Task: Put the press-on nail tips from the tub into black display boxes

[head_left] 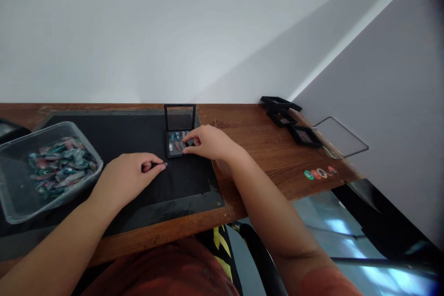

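Both bare forearms cross the near edge of the table (pixel 239 122). The left forearm (pixel 65 249) slants inward; the left hand (pixel 133 171) pinches thumb and forefinger together, other fingers curled. The right forearm (pixel 267 199) reaches nearer the far edge, the right hand (pixel 211 142) pointing leftward, thumb and forefinger tips slightly apart; their grip is unclear.

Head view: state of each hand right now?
Left hand: closed, pinching a small piece.
Right hand: at a grey piece in the box; whether it grips cannot be told.
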A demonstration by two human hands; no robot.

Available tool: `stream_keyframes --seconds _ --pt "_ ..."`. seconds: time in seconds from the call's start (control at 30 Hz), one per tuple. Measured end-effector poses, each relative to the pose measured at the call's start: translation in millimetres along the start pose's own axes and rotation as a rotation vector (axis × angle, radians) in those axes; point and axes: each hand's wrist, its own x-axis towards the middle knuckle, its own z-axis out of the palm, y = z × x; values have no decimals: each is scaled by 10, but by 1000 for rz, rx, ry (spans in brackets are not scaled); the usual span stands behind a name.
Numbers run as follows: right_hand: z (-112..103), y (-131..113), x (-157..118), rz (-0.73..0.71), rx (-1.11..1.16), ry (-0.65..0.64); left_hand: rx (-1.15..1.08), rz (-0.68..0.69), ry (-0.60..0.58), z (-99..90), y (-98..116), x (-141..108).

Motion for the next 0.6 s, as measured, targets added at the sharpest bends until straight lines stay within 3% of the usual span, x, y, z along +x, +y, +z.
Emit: stream_keyframes --seconds 0.27,0.6 --pt "25 -28 -15 7 -81 21 80 -7 -79 -40 94 -4" --pt "-85 -30 -91 39 -90 56 142 83 -70 0 51 4"
